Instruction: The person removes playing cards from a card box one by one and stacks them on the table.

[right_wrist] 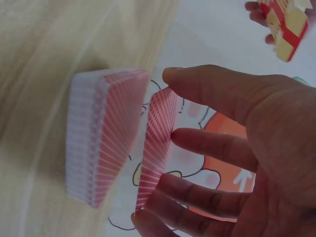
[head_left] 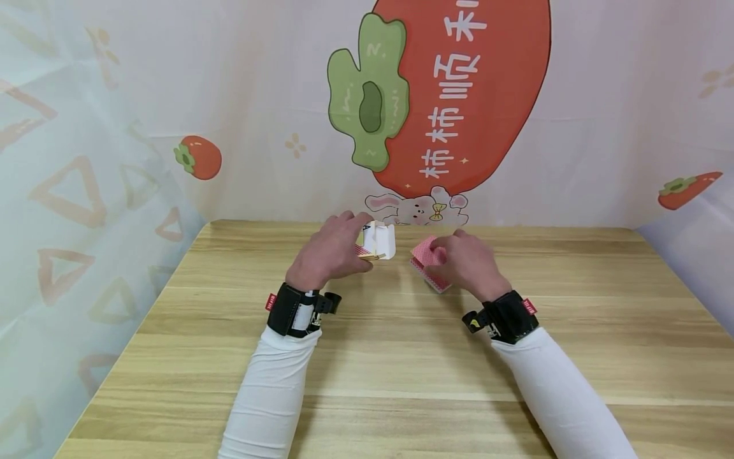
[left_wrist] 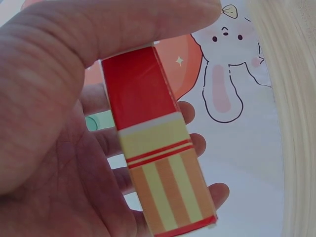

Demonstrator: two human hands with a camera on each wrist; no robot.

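Observation:
My left hand [head_left: 351,241] holds a small card box [head_left: 378,242] just above the table, its white flap open. In the left wrist view the box [left_wrist: 158,153] is red on top with yellow and orange stripes, pinched between thumb [left_wrist: 148,24] and fingers [left_wrist: 197,143]. My right hand [head_left: 444,255] grips a deck of red-backed playing cards [head_left: 425,258] close to the box's right. In the right wrist view a thin packet [right_wrist: 158,143] sits between thumb [right_wrist: 212,86] and fingers [right_wrist: 207,148], split from the thick packet [right_wrist: 106,133].
The wooden table [head_left: 401,357] is walled by a printed cloth backdrop [head_left: 459,95] at the rear and cloth on the left side. Both forearms wear white sleeves and black wrist straps. The card box [right_wrist: 286,22] shows at the top right of the right wrist view.

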